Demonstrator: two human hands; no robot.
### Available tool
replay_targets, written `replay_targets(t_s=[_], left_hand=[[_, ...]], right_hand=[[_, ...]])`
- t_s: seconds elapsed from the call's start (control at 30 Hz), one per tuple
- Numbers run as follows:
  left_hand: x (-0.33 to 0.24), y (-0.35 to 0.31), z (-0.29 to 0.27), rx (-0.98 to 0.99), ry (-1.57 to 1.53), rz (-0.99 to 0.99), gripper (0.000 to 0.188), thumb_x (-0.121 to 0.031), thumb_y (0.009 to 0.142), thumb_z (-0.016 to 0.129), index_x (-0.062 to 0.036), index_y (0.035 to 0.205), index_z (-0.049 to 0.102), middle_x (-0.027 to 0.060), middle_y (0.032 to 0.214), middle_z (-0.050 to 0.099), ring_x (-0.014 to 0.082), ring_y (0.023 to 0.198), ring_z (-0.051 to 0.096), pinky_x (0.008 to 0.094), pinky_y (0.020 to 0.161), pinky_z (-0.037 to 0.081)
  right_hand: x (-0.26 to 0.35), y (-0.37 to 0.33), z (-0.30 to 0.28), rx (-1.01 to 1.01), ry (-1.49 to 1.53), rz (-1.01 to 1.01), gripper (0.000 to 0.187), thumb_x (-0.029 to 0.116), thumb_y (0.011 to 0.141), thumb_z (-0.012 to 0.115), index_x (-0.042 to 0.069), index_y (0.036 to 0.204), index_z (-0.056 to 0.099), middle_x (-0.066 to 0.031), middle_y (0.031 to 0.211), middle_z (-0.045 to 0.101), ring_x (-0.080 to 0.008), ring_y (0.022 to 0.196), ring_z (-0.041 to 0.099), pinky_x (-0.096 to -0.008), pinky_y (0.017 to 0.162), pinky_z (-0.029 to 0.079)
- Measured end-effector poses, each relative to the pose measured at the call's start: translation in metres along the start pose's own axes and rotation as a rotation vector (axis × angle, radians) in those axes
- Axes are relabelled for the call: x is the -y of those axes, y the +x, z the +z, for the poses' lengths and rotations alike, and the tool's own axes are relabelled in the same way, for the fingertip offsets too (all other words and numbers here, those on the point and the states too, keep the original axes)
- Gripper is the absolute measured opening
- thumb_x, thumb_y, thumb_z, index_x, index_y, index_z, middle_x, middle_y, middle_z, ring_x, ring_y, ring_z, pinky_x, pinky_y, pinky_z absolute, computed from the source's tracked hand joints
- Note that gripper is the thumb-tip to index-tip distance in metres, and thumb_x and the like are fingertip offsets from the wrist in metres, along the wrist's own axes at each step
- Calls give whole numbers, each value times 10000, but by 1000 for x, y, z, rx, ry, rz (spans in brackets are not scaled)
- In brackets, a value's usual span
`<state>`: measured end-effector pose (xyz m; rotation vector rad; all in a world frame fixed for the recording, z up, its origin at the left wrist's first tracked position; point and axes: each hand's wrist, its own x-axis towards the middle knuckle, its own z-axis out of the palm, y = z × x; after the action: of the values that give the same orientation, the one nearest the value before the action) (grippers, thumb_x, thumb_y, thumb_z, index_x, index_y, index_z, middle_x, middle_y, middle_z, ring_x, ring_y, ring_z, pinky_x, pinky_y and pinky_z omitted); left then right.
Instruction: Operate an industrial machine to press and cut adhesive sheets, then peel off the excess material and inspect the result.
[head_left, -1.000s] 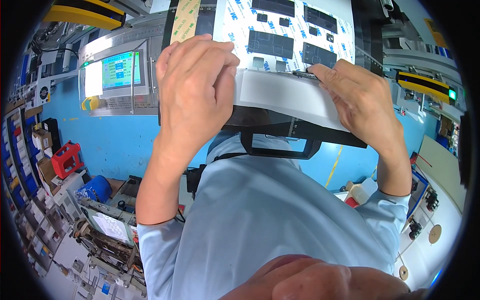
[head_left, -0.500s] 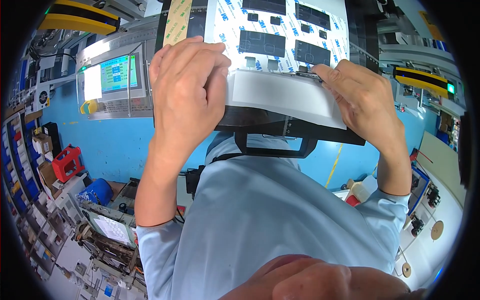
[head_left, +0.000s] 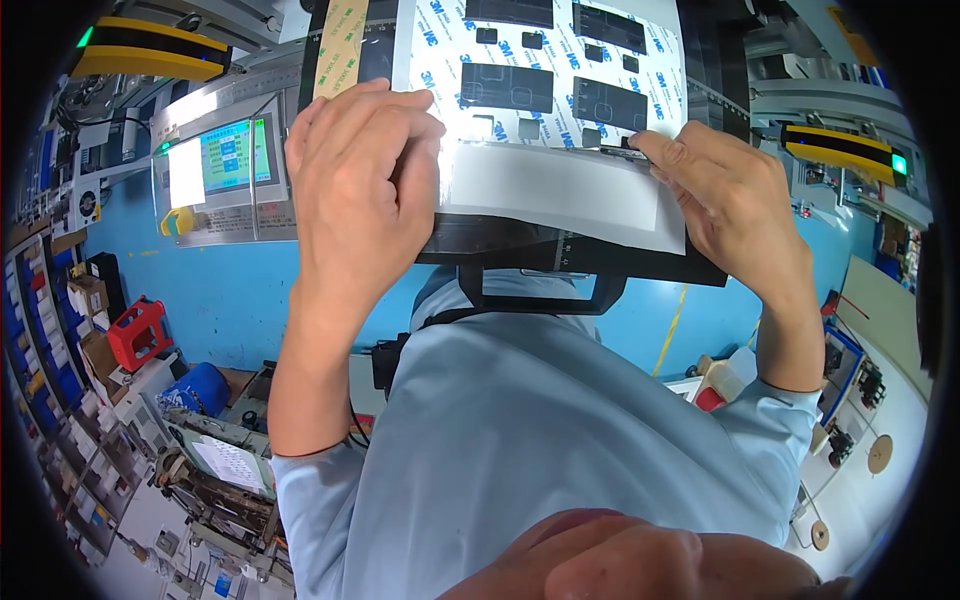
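A white printed backing sheet (head_left: 440, 75) with black rectangular pieces (head_left: 507, 88) and small dark squares lies on a black board (head_left: 500, 238) in front of me. Its lower part is a plain white strip (head_left: 550, 185). My right hand (head_left: 725, 185) is closed at the sheet's lower right, pinching a thin dark metal tool (head_left: 622, 152), seemingly tweezers. The tool's tip reaches the lowest row of small squares. My left hand (head_left: 365, 180) rests with curled fingers on the board's left side, beside the sheet; its fingertips are partly hidden, and whatever they hold does not show.
A tan printed strip (head_left: 342, 50) lies along the board's left side. A control panel with a lit screen (head_left: 235, 155) stands to the left. Yellow-and-black sensor bars (head_left: 150, 50) flank the board on both sides. A black handle (head_left: 540, 300) projects from the board's near edge.
The board and sheet appear slightly further left in view, my left hand with them. My right hand stays at the sheet's lower right, still pinching the tool.
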<state>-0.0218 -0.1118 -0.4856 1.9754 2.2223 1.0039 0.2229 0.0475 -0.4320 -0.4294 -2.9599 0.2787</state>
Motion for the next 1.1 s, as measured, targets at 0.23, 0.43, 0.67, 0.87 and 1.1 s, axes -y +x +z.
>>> replay_targets(t_s=[0.23, 0.43, 0.67, 0.87, 1.1], left_hand=[[0, 1, -3, -8, -43, -31, 77, -32, 800, 632, -76, 861, 652, 46, 1019, 704, 276, 1082, 613, 463, 1029, 347], [-7, 5, -12, -31, -275, -114, 81, -66, 858, 620, -38, 925, 655, 101, 1003, 696, 283, 997, 633, 412, 945, 426], [-58, 15, 3, 63, -750, -227, 152, -127, 938, 599, 13, 977, 640, 115, 894, 646, 200, 805, 625, 304, 748, 497], [-63, 17, 4, 209, -732, -215, 167, -148, 948, 593, 16, 947, 625, 112, 827, 635, 194, 732, 615, 312, 678, 495], [-74, 8, 7, 267, -1103, -476, 163, -151, 975, 567, -1, 955, 627, 17, 785, 616, 71, 688, 549, 231, 631, 465]], right_hand=[[-12, -10, -6, 41, 120, 87, 231, 31, 831, 650, 43, 1058, 688, -93, 814, 637, -289, 662, 609, -368, 570, 496], [-8, -27, -9, -9, 384, 263, 201, 74, 881, 636, 4, 1068, 664, -151, 881, 663, -309, 756, 638, -341, 663, 503], [19, -30, -14, -2, 611, 328, 224, 106, 898, 623, -17, 1084, 643, -175, 901, 678, -315, 743, 650, -348, 668, 507], [23, -40, -13, -49, 587, 295, 212, 109, 892, 618, -20, 1060, 640, -178, 850, 664, -336, 716, 632, -359, 655, 499], [30, -56, -14, -203, 845, 525, 185, 106, 927, 599, 4, 1081, 588, -51, 800, 591, -142, 649, 552, -276, 601, 451]])
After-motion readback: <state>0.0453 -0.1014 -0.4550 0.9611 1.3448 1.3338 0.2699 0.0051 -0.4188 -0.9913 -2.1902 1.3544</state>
